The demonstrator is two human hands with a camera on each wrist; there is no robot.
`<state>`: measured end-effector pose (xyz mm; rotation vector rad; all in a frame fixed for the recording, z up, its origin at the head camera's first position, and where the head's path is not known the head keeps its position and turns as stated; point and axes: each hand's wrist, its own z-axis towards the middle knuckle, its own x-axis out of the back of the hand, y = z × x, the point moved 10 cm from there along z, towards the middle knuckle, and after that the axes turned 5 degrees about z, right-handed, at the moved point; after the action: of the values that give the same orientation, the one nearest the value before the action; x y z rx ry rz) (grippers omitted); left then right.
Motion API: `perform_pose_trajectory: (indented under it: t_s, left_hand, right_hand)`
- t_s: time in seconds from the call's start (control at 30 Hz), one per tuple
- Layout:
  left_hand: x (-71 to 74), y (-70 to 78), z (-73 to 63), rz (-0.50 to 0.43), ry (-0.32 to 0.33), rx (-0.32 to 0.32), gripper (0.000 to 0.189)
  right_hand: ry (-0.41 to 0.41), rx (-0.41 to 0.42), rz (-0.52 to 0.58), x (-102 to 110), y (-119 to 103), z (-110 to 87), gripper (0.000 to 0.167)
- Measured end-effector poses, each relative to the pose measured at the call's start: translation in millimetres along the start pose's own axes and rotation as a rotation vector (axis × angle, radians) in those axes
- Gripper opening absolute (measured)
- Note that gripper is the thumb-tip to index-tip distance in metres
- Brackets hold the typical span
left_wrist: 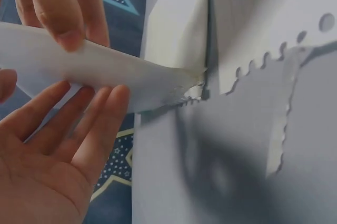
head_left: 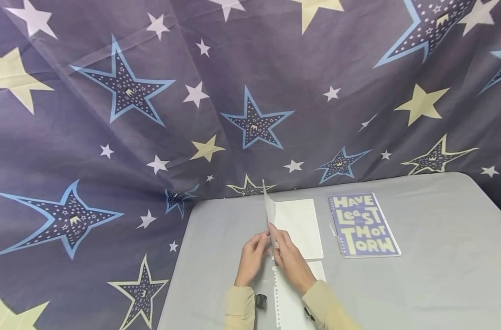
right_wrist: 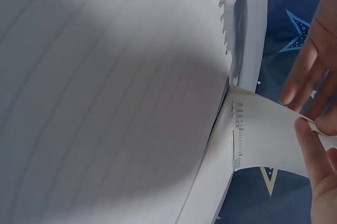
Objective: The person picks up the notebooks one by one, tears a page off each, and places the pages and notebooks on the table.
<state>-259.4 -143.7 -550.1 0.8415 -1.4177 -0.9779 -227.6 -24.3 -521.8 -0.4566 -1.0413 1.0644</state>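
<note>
My right hand (head_left: 290,261) pinches the raised page (head_left: 269,206); my left hand (head_left: 252,257) has near-straight fingers against it. Relative to the purple notebook (head_left: 362,224): page and white notebook (head_left: 298,229) left, perforated sheet (head_left: 289,302) left and nearer me.

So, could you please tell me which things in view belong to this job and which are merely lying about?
In the job:
raised white paper sheet, between left hand and right hand
open white-paged notebook
loose white sheet with holed edge, probably

Just lying about, apparently:
closed purple notebook with cream lettering
dark starry fabric backdrop
</note>
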Motion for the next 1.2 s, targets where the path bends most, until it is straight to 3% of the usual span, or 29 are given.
perform_pose_trajectory:
  t_s: [0.33, 0.7, 0.93, 1.2]
  left_hand:
    - [-19.2, -20.5, -3.9, 0.156, -0.076, 0.039, 0.041]
    - [-27.1, -19.7, -2.6, 0.24, -0.076, 0.046, 0.039]
    - [-33.5, -15.8, 0.8, 0.266, -0.09, 0.006, 0.036]
    - [-38.5, -11.4, 0.9, 0.282, -0.109, -0.061, 0.034]
  right_hand:
    - [0.048, -0.046, -0.029, 13, 4, -12.4, 0.086]
    - [0.086, -0.063, -0.007, 27, 9, -15.6, 0.08]
    - [0.099, -0.137, -0.041, 38, 25, -22.2, 0.077]
    - [0.123, -0.15, -0.083, 54, 37, -29.3, 0.076]
